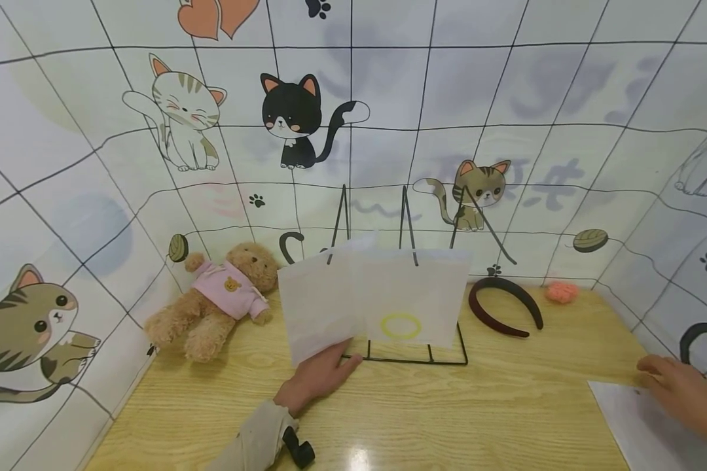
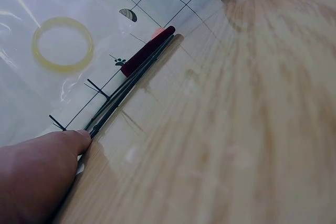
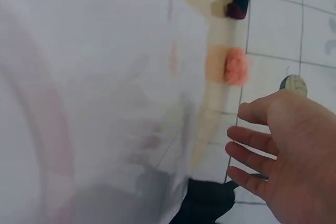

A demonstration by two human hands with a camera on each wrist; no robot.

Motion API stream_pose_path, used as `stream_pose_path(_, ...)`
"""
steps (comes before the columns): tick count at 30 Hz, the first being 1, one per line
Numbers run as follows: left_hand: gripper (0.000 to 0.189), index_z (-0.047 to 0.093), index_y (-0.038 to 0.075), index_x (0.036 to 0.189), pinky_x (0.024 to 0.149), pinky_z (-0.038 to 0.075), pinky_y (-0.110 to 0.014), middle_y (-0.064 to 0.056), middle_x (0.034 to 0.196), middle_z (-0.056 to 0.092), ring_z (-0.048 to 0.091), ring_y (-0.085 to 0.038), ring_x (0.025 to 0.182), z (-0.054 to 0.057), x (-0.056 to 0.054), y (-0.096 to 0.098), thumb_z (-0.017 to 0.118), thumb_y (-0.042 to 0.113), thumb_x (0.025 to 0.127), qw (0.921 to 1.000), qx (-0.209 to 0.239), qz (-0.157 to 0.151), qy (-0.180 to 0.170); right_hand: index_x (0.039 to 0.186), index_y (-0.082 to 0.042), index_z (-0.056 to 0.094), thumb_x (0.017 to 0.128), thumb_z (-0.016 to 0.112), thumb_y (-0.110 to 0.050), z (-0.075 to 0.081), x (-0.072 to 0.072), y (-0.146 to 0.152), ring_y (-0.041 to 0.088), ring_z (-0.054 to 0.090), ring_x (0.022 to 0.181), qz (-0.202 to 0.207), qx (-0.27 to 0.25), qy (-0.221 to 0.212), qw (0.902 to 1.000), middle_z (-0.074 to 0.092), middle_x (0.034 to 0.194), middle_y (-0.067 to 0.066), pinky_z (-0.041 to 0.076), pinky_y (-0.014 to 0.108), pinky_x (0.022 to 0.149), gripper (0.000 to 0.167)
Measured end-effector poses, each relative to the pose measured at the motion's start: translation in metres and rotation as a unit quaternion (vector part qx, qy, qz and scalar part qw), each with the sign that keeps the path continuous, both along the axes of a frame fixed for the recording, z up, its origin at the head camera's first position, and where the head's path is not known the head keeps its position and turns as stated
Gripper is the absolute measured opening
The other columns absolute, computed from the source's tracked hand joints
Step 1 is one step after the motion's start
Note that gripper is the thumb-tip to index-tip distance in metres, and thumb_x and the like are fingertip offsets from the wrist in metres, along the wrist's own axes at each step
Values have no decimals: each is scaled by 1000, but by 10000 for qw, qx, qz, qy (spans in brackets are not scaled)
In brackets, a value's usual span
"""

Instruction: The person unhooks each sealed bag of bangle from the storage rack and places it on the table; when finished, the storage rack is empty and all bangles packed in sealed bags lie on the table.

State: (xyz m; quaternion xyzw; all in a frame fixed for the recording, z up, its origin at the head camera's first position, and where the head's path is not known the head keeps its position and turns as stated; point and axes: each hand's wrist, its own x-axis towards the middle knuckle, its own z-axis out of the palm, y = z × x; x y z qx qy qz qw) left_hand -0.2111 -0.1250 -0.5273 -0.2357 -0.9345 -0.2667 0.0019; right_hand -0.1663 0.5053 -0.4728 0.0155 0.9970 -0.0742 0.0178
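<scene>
A black wire rack (image 1: 409, 361) stands on the table with clear plastic bags hanging from its prongs. One bag (image 1: 436, 281) contains a yellow bangle (image 1: 400, 315); the bag beside it (image 1: 321, 294) hangs at a slant on the left. My left hand (image 1: 321, 373) grips the rack's front left corner, thumb on the wire, other fingers partly hidden behind the slanted bag. At the right edge, my right hand (image 1: 683, 396) is over a whitish plastic bag (image 1: 630, 418). In the right wrist view its fingers (image 3: 252, 153) are spread and slightly bent, with nothing between them.
A teddy bear (image 1: 230, 291) in a pink shirt leans against the wall at the left. Behind the rack's right side lies a dark red headband (image 1: 501, 282), and farther right a fluffy coral-pink item (image 1: 561, 292). A cat-print cloth (image 1: 389, 85) covers the walls.
</scene>
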Motion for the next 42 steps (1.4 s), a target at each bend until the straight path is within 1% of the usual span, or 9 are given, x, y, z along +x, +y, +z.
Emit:
stream_pose_path(4,65,24,21,160,116,36,-47,-5,163,32,32,-27,149,1,0,-1,39,52,105,9999,39,24,-138,111,17,59,100,60,-18,18,-7,-21,52,57,96,292,-400,-27,9988,62,106,36,49,56,74,37)
stream_pose_path(13,66,19,23,161,118,32,-47,-5,165,26,26,-26,151,1,0,-1,40,50,105,9988,272,-74,-390,113,4,65,103,56,-23,37,-6,-80,37,66,89,701,-878,758,9908,70,104,23,53,50,72,30)
stream_pose_path(16,66,17,24,161,118,32,-47,-5,165,25,26,-26,151,0,0,-1,39,52,105,9989,223,-72,-417,111,-3,67,102,58,-23,36,-5,-100,13,66,85,929,-1158,1136,9824,72,103,17,55,37,68,23)
stream_pose_path(18,66,17,24,161,118,33,-47,-5,165,25,27,-27,151,0,0,-1,40,52,105,9992,178,-58,-349,110,-8,67,101,60,-21,35,-7,-113,-5,58,81,1071,-1377,1362,9752,72,101,13,53,28,65,17)
stream_pose_path(20,66,18,23,161,117,34,-48,-6,164,27,29,-28,150,-1,1,-1,40,51,105,9997,124,-26,-203,110,-10,67,101,60,-18,33,-9,-127,-15,52,83,1223,-1608,1505,9678,73,102,10,51,24,65,14)
stream_pose_path(24,65,22,22,161,116,35,-48,-7,163,31,32,-29,149,-2,1,0,41,51,105,10000,-5,30,14,109,-13,68,100,62,-14,28,-13,-150,-15,54,86,1487,-1847,1797,9547,73,99,8,51,22,67,11)
stream_pose_path(30,64,26,20,160,114,38,-47,-7,161,35,36,-28,147,-1,3,-1,39,52,105,9999,-19,105,-128,109,-11,70,99,63,-12,22,-23,-183,-12,57,88,1670,-2349,2156,9330,74,96,7,48,15,72,13)
stream_pose_path(37,66,23,21,160,117,34,-48,-5,164,29,30,-27,150,0,1,-2,38,54,105,9991,147,33,-398,108,-14,71,105,53,-19,22,-37,-223,-14,58,93,1510,-2983,2074,9193,74,102,7,47,13,76,19)
stream_pose_path(42,65,22,22,160,118,33,-47,-4,164,28,29,-25,150,-1,0,-1,38,53,105,9989,166,35,-431,109,-8,70,108,46,-19,30,-48,-245,-13,58,97,1596,-3352,2116,9041,73,105,10,45,7,82,27)
